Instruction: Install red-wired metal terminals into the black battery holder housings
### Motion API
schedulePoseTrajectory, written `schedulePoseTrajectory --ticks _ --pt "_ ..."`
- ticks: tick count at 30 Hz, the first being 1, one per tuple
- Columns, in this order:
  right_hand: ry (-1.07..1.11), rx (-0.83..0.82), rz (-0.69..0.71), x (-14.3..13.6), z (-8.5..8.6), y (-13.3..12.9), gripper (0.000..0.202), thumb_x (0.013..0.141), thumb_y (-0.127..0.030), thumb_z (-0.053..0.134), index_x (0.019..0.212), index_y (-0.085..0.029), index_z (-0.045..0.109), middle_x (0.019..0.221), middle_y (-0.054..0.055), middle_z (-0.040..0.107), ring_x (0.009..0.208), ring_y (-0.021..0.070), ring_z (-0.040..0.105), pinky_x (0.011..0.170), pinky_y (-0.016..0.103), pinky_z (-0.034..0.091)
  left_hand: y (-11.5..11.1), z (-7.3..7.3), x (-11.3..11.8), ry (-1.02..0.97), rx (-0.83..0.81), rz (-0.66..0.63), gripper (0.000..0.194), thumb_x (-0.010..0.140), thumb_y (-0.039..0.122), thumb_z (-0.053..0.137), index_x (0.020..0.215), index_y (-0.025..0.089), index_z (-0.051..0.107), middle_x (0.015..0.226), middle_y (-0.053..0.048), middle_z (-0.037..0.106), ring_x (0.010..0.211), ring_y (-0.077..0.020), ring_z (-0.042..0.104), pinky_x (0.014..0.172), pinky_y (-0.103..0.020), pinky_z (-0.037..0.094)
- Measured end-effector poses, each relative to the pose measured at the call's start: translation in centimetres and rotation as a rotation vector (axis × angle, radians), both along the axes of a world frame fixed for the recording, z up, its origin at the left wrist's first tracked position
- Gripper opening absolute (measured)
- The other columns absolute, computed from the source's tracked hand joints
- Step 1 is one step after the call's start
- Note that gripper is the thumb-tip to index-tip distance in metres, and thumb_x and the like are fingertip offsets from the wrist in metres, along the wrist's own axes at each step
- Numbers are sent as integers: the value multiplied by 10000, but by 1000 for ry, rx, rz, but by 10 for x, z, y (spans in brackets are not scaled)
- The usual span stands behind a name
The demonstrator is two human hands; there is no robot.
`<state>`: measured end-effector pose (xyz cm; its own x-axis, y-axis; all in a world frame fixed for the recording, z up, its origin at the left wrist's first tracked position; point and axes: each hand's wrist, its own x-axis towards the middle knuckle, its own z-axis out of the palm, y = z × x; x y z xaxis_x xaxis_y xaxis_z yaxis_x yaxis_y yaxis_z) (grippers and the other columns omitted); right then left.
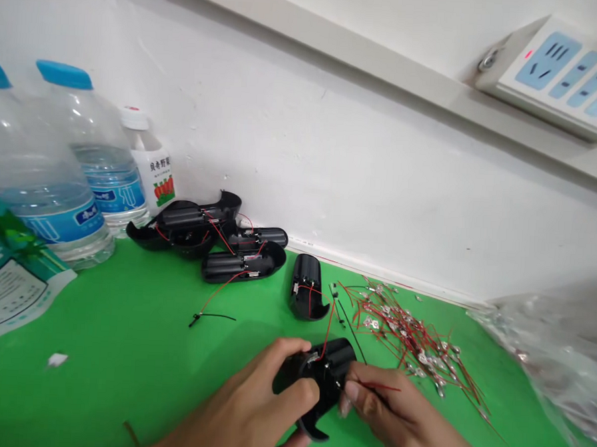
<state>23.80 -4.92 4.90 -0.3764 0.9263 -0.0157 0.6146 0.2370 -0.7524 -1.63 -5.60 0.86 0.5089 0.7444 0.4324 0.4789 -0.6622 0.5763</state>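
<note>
Left hand (269,399): curled closed around a black case (331,382), thumb across its hollow side; the case is tilted above the green table (136,348). Right hand (389,408): thumb and forefinger pinched on a red wire (383,387) at the case's right edge; whether these fingers also grip the case cannot be told. Beyond the hands: a second case (306,284), a heap of wires with metal tabs (413,333) to the right, and a cluster of cases (193,224) by the wall. Writing: white-capped bottle (149,165), "贝奇野" legible above a red-and-green picture; teal packet (10,275), "UT" at the left edge; water bottle (54,197), blue label, lettering too blurred to read.
</note>
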Motion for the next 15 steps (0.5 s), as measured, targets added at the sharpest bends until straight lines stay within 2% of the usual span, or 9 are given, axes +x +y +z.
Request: schedulePoseTrajectory --ticks 4,8,12,15 --pt "-4 -15 -35 0 -4 -1 457 1059 -615 506 1094 -243 768 964 51 790 889 236 760 824 375 641 0 -6 -2 15 7 20 693 636 -72 624 1225 269 495 1442 -122 586 1320 -286 630 1075 -361 554" --pt "-55 14 -42 1 -8 -3 373 1061 -507 511 1083 -245 776 961 50 788 887 237 759 816 373 634 0 -9 -1 -52 20 -22 764 639 -57 632 1288 294 431 1402 -99 628 1301 -261 644 1089 -354 549" --pt "-157 126 10 -9 -3 -4 322 1060 -385 474 1063 -239 760 961 58 788 845 242 756 747 360 628 -1 -3 3 -177 -68 72 915 621 -49 645 1406 324 360 1342 -36 692 1207 -256 705 1072 -353 575" --pt "-245 207 93 -17 2 -5 362 1076 -298 384 960 -220 717 891 76 773 740 236 740 662 337 605 -5 1 5 -217 -129 116 890 607 -62 674 1364 334 425 1295 18 728 1154 -238 732 1070 -331 580"
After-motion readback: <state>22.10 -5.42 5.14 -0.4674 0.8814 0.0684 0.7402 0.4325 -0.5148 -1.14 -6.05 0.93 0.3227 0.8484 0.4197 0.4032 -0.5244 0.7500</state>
